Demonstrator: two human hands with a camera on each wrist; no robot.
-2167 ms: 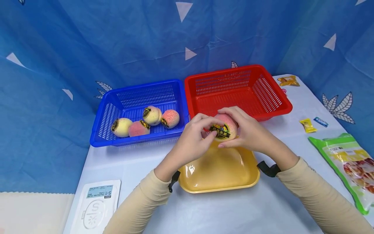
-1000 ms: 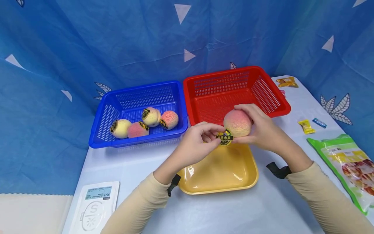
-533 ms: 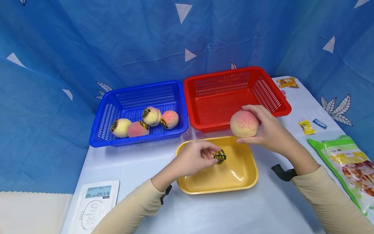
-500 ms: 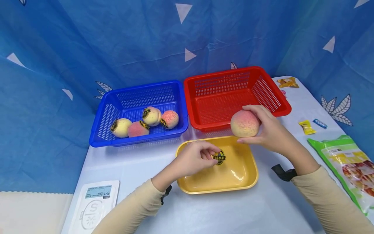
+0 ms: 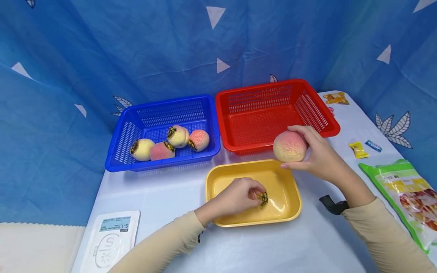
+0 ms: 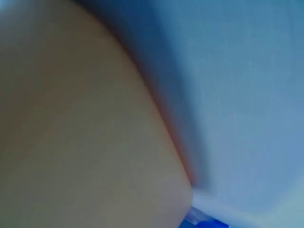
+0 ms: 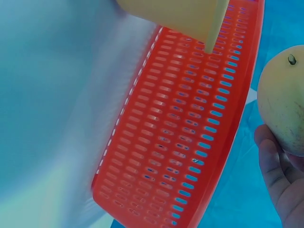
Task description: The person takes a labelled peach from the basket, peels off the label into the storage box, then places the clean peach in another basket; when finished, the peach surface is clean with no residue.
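Note:
My left hand is low inside the yellow tray, pinching a black and gold round sticker between thumb and fingertips. Whether the sticker touches the tray floor I cannot tell. Above the tray's right back corner, my right hand grips a pink and yellow peach, whose visible side carries no label. The right wrist view shows that peach at its right edge, with fingertips beneath it. Only a blurred expanse of skin and pale cloth fills the left wrist view.
A blue basket holds several peaches with black labels. Beside it stands a red basket. Wrapped candies and a green-edged food bag lie at the right. A white packet lies front left.
The label came off the peach in my left fingers. That hand then moved down into the yellow tray with the sticker, while my right hand drew the peach away to the right.

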